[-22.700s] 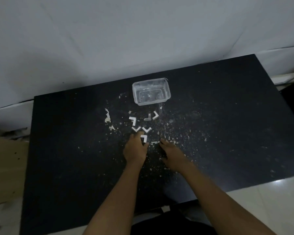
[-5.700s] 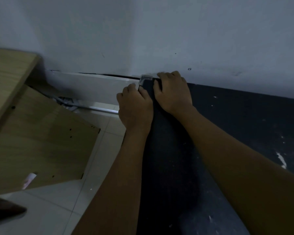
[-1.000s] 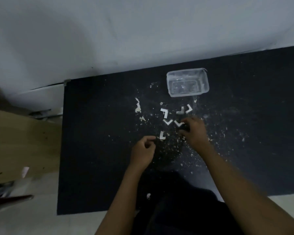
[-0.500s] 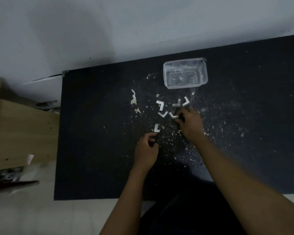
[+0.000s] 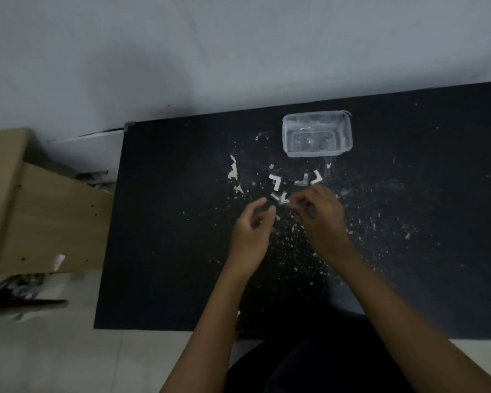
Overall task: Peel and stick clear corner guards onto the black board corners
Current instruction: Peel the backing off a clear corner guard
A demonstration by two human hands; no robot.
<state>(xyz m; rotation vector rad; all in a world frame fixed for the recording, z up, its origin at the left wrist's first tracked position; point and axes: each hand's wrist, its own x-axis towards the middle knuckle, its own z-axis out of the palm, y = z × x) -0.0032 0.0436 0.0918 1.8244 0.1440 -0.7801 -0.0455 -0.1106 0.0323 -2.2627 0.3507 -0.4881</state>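
Both forearms are bare, with no sleeve in view, and the left hand (image 5: 251,229) and right hand (image 5: 322,219) wear no glove, ring, watch or band. Below the board (image 5: 165,222), dark clothing covers the person's lap.

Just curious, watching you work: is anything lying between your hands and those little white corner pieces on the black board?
Nothing visible does. The corner guards lie in the open just beyond both hands; the right hand already reaches the nearest one. The clear tub sits farther back.
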